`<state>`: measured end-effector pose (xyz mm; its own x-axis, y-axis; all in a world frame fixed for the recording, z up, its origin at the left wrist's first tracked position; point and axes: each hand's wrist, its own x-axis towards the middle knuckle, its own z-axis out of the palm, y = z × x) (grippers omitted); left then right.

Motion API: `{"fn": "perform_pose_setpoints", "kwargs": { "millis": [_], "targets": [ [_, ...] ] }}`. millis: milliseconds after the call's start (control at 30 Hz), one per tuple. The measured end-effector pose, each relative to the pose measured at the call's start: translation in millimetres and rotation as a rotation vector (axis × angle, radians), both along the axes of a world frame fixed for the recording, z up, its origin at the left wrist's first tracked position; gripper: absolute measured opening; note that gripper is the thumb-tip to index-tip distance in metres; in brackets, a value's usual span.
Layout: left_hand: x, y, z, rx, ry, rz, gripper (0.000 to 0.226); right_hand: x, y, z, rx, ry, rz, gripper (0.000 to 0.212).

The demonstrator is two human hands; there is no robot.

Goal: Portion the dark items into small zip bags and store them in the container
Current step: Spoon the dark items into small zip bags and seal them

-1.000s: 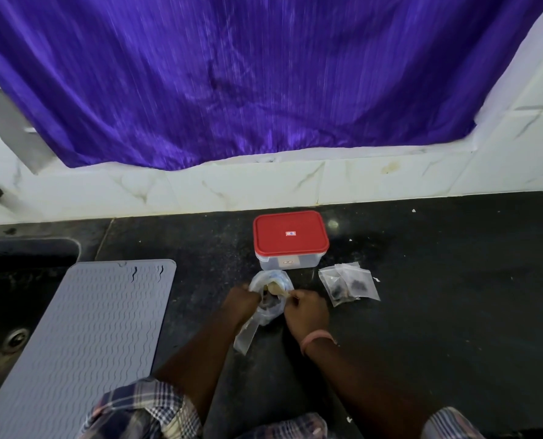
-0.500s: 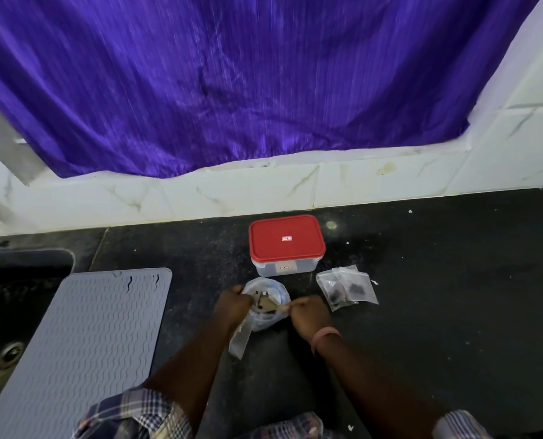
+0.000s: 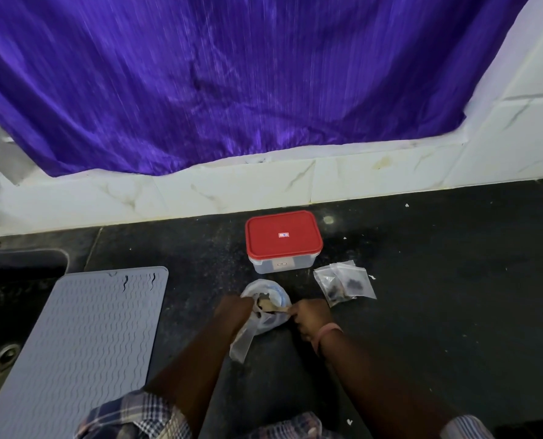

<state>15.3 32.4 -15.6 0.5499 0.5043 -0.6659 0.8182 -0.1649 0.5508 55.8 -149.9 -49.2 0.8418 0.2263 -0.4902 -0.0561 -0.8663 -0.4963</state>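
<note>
A clear container with a shut red lid (image 3: 283,238) stands on the black counter. In front of it sits a small white bowl (image 3: 274,294) with dark items inside. My left hand (image 3: 233,313) holds a small clear zip bag (image 3: 243,342) at the bowl's left edge; the bag hangs down toward me. My right hand (image 3: 311,316) grips the handle of a small wooden spoon (image 3: 271,307) whose tip lies in the bowl. To the right lie filled small zip bags (image 3: 346,283) with dark items in them.
A grey ribbed mat (image 3: 73,343) covers the counter at the left, beside a dark sink (image 3: 7,299). White marbled tiles and a purple curtain (image 3: 232,77) rise behind the container. Bare black counter (image 3: 453,296) stretches to the right.
The spoon has come into the bowl, with my right hand shifted slightly right on its handle. The view has tilted down a little; container and filled bags have not moved.
</note>
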Motion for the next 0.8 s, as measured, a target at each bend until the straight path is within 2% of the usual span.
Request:
{"fn": "perform_pose_setpoints", "kwargs": {
  "millis": [133,233,300,333,400,467,567,667,800],
  "targets": [
    [-2,6,8,0.005,-0.028,-0.038,0.035,-1,0,11,0.025,0.035,-0.03,0.037],
    [-6,10,15,-0.068,-0.07,-0.077,0.037,-1,-3,19,0.069,0.057,-0.068,0.035],
    [-10,14,21,-0.12,-0.092,-0.117,0.033,-4,-6,24,0.092,-0.013,-0.069,0.03],
    [-15,17,23,-0.179,-0.106,-0.098,0.028,-6,-6,24,0.103,-0.057,-0.077,0.026],
    [-24,21,29,-0.311,-0.133,-0.008,0.018,-10,-8,20,0.171,-0.015,-0.152,0.023],
    [-35,29,29,-0.35,-0.168,0.08,0.017,-15,-8,22,0.191,0.01,-0.203,0.018],
    [-48,42,27,-0.306,-0.21,0.163,0.026,-17,-2,27,0.352,0.124,-0.428,0.018],
    [-49,50,17,-0.174,-0.232,0.157,0.022,-20,5,35,0.318,-0.029,-0.432,0.024],
    [-49,35,20,-0.207,-0.217,0.164,0.022,-22,20,39,0.243,-0.142,-0.416,0.026]
  ]
}}
